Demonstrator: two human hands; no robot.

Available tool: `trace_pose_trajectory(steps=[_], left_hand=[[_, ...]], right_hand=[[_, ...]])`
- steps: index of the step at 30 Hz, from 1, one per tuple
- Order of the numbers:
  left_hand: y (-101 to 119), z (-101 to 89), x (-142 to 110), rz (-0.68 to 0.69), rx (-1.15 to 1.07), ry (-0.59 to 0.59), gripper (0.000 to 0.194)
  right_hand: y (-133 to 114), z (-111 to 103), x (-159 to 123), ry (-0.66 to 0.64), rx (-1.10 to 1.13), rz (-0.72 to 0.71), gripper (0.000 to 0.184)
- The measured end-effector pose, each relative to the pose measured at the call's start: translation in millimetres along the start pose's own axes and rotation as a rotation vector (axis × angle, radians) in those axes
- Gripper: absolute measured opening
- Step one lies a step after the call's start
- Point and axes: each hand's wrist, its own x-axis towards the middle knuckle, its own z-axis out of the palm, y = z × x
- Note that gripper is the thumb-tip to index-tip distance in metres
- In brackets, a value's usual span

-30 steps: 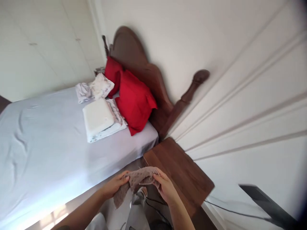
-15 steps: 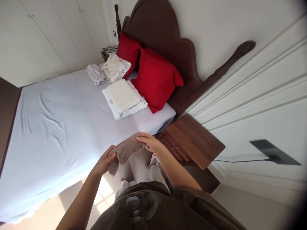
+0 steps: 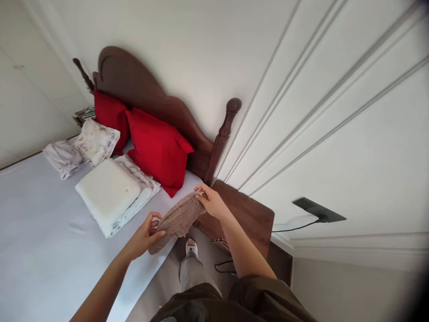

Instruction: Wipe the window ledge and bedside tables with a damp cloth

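A thin, brownish-pink cloth [image 3: 182, 216] with an uneven lower edge slants across the lower centre of the frame, held up beside the bed [image 3: 56, 250]. The left hand [image 3: 145, 237] has a loosely curled grip on its lower-left end, thumb in front; the right hand [image 3: 212, 201] pinches its upper-right end, grip nearly closed. The cloth's far side is hidden, its texture hard to make out, and the left forearm [image 3: 103, 281] is cut off at the bottom edge.

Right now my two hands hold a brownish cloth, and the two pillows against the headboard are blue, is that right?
Not the colour: the two pillows against the headboard are red, as the head view shows. Your left hand and right hand do hold the brownish cloth.
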Motion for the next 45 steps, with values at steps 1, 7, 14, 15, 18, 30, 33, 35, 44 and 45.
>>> trace_pose_trajectory(steps=[1, 7, 14, 15, 18, 30, 33, 35, 44, 45], left_hand=[[10, 4.0, 33, 0.022, 0.002, 0.015, 0.053], [71, 31.1, 191, 0.236, 0.16, 0.074, 0.035], [173, 101.8, 308, 0.519, 0.029, -0.045, 0.028], [185, 110.5, 323, 0.544, -0.059, -0.062, 0.031], [209, 124.7, 363, 0.571, -0.284, -0.137, 0.045], [228, 99.1, 427, 0.594, -0.249, -0.168, 0.046], [228, 82.5, 428, 0.586, -0.056, -0.125, 0.038], [217, 71.2, 434, 0.581, 0.064, -0.094, 0.035], [122, 66.8, 457, 0.301, 0.2, -0.096, 0.036], [119, 65.8, 455, 0.299, 0.192, -0.116, 0.036]], right_hand=[[15, -20, 17, 0.055, -0.014, 0.032, 0.015], [71, -116, 85, 0.54, -0.083, 0.14, 0.015], [32, -207, 178, 1.089, -0.281, -0.067, 0.032], [24, -216, 198, 1.106, -0.369, -0.14, 0.034], [9, -227, 259, 1.024, -0.659, -0.246, 0.04], [18, -216, 335, 1.09, -0.819, -0.109, 0.043], [45, -198, 340, 1.332, -0.57, -0.085, 0.054], [70, -180, 342, 1.377, -0.478, -0.01, 0.056], [176, -114, 305, 1.149, -0.385, 0.208, 0.063], [179, -108, 299, 1.174, -0.365, 0.216, 0.06]])
